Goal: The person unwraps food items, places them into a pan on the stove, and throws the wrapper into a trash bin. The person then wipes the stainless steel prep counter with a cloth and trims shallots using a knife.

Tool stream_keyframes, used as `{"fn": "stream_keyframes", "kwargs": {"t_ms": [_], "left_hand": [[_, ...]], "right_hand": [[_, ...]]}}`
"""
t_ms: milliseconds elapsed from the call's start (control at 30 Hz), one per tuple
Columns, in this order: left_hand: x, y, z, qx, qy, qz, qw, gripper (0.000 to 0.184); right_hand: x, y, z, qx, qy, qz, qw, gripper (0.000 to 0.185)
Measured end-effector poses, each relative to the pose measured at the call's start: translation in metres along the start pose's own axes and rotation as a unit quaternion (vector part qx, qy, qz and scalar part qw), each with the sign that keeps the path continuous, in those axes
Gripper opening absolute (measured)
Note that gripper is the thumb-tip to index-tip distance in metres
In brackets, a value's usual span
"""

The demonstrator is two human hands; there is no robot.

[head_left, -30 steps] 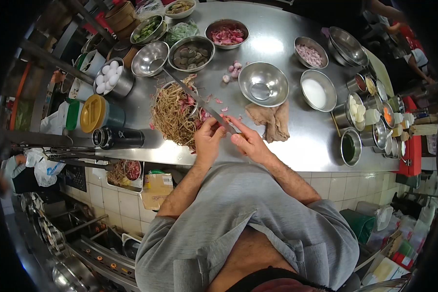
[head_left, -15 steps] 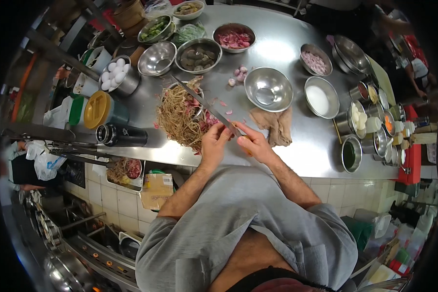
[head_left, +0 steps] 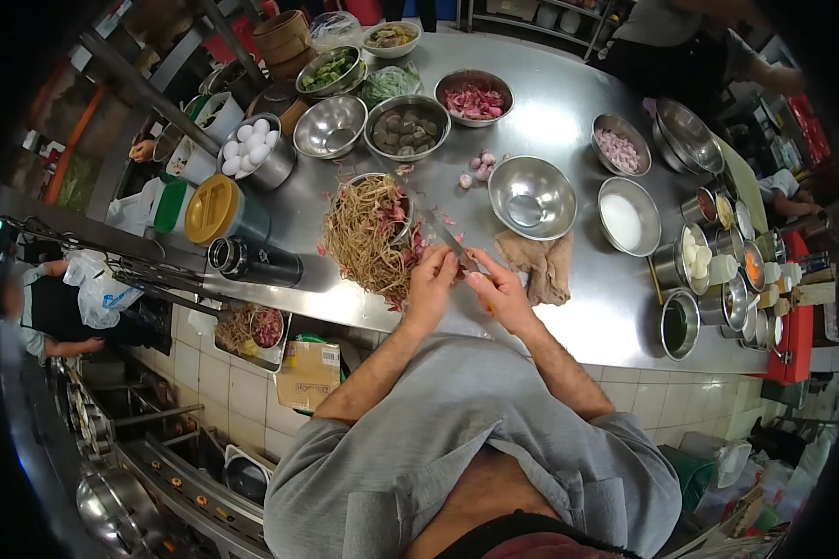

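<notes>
In right hand, gripped knife; in left hand, probably pinched shallot, hidden. Looks like some bulbs trimmed, left of mixing bowl; rooty heap unfinished, farther left.

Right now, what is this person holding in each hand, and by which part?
The right hand holds a knife by its handle. The left hand's fingertips are bunched beside the blade; what they pinch, if anything, cannot be told.

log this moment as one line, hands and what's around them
right hand: gripping knife | left hand: close beside knife, grasp unclear | left of hands: root heap | right of hands: brown cloth, steel bowl
</notes>
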State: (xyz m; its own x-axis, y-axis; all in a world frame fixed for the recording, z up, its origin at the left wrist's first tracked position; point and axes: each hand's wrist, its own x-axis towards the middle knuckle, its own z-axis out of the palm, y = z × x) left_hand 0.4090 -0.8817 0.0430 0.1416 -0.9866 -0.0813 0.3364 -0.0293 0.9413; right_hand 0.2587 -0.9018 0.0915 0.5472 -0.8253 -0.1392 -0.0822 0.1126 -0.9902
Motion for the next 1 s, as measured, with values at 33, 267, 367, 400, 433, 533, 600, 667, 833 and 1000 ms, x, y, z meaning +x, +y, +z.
{"fn": "stream_keyframes", "kwargs": {"t_ms": [33, 267, 367, 400, 433, 533, 600, 667, 833, 1000], "left_hand": [[0.000, 0.001, 0.002, 0.000, 0.000, 0.000, 1.000, 0.029], [-0.008, 0.004, 0.010, -0.031, 0.038, 0.063, 0.997, 0.029], [-0.004, 0.010, 0.003, -0.003, 0.020, 0.014, 1.000, 0.025], [-0.003, 0.012, 0.001, -0.008, 0.019, -0.014, 1.000, 0.022], [-0.002, 0.010, -0.001, -0.009, 0.018, -0.018, 1.000, 0.022], [0.000, 0.003, -0.007, -0.136, -0.025, -0.025, 0.990, 0.020], [0.000, 0.002, -0.008, -0.167, -0.040, -0.025, 0.985, 0.020], [0.001, 0.000, -0.011, -0.197, -0.053, -0.023, 0.979, 0.021], [0.000, -0.002, -0.013, -0.245, -0.057, -0.026, 0.967, 0.024], [-0.002, -0.004, -0.014, -0.273, -0.053, 0.001, 0.961, 0.026]], "right_hand": [[0.001, 0.002, 0.001, 0.000, 0.000, 0.000, 1.000, 0.052], [0.000, -0.003, 0.007, 0.095, 0.036, 0.080, 0.992, 0.055], [-0.001, -0.004, 0.004, 0.131, 0.013, 0.092, 0.987, 0.057], [-0.001, -0.004, 0.002, 0.136, -0.004, 0.088, 0.987, 0.058], [-0.002, -0.004, 0.001, 0.137, -0.001, 0.091, 0.986, 0.058], [-0.001, -0.004, -0.002, 0.175, -0.022, 0.103, 0.979, 0.058], [0.002, -0.001, -0.004, 0.164, -0.043, 0.121, 0.978, 0.055], [0.003, 0.000, -0.003, 0.167, -0.038, 0.121, 0.978, 0.055], [0.008, 0.005, 0.004, 0.156, -0.013, 0.116, 0.981, 0.056], [0.010, 0.008, 0.007, 0.132, 0.021, 0.099, 0.986, 0.056]]}}
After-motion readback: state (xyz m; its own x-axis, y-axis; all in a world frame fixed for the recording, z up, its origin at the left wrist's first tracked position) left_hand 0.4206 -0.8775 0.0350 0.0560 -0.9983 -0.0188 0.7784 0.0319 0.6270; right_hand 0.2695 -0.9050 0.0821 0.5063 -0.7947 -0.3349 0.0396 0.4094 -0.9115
